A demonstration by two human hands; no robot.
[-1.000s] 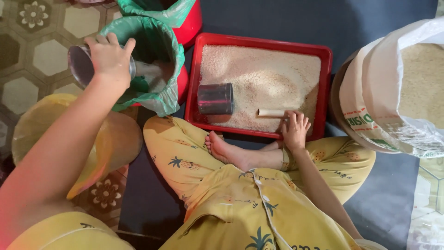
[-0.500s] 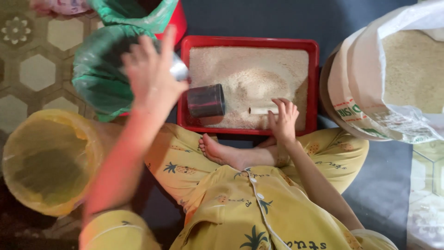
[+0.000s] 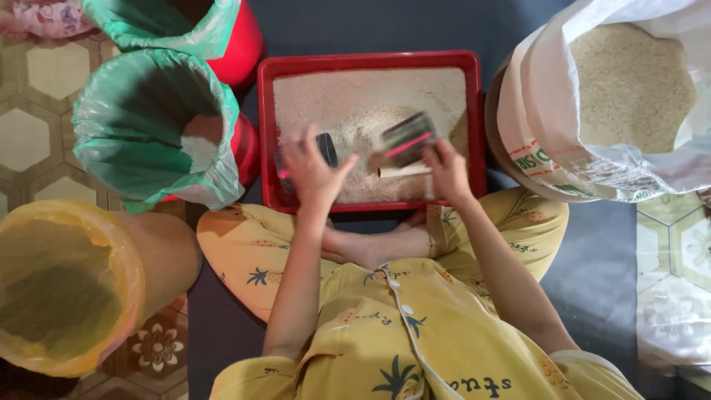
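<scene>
1. Since half a second ago, the left hand [image 3: 315,167] has swung from beside the green bag to the red rectangular plastic tray [image 3: 474,133] of pale grain, fingers curled around a dark cylindrical cup [image 3: 326,148].
2. Right hand [image 3: 444,170] now pinches a small clear pouch with a pink stripe [image 3: 404,141] (raised off the grain, tilted) just above a short pale stick [image 3: 404,171].
3. Leftward: a green-lined red bucket [image 3: 148,133]; rightward, a white open sack of grain [image 3: 629,89].
</scene>
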